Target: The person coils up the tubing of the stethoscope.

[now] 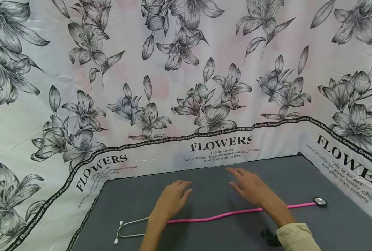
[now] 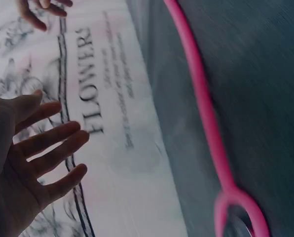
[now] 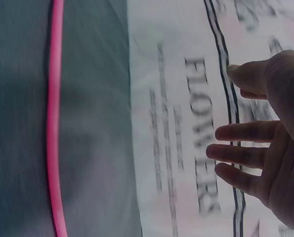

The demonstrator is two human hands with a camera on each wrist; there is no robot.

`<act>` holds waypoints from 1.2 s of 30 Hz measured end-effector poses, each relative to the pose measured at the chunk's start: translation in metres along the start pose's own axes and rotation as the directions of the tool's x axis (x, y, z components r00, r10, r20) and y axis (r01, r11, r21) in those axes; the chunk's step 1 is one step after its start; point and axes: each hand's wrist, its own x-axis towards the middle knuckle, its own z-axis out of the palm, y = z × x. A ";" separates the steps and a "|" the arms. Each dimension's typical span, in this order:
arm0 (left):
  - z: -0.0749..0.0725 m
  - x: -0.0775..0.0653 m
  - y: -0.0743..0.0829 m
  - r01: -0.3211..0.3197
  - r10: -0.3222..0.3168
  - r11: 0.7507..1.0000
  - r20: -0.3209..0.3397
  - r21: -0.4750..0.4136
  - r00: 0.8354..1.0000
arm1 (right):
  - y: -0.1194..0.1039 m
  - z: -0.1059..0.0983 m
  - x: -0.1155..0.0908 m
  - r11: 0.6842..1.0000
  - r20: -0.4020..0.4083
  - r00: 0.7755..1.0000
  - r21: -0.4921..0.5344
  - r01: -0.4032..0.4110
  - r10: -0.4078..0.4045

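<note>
A stethoscope with a pink tube [image 1: 201, 220] lies stretched across the grey table. Its metal earpieces [image 1: 120, 230] are at the left and its round chest piece [image 1: 320, 201] at the right. My left hand [image 1: 172, 198] is held over the table with fingers spread and nothing in it; its forearm hides the fork of the tube in the head view, while the left wrist view shows that pink fork [image 2: 231, 195]. My right hand [image 1: 248, 184] hovers with loosely extended fingers, holding nothing, its wrist crossing above the tube.
A white cloth [image 1: 161, 157] printed with flowers and lettering hangs behind and along both sides of the grey table [image 1: 135, 195]. A small black object [image 1: 269, 237] sits near the right sleeve [image 1: 297, 237], partly hidden by it.
</note>
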 end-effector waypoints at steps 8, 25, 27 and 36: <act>-0.010 -0.051 -0.065 0.133 -0.129 0.991 0.240 0.000 0.962 | -0.059 0.043 0.023 0.970 0.202 0.953 0.133 0.201 -0.225; -0.019 -0.121 -0.138 0.216 -0.195 0.976 0.509 0.018 0.838 | -0.108 0.090 0.034 0.944 0.416 0.848 0.178 0.278 -0.328; -0.019 -0.120 -0.137 0.235 -0.215 0.972 0.515 0.027 0.830 | -0.106 0.090 0.033 0.949 0.427 0.848 0.175 0.264 -0.314; -0.013 -0.111 -0.126 0.106 -0.160 0.978 0.327 0.178 0.931 | -0.094 0.083 0.052 0.950 0.382 0.873 0.195 0.244 -0.302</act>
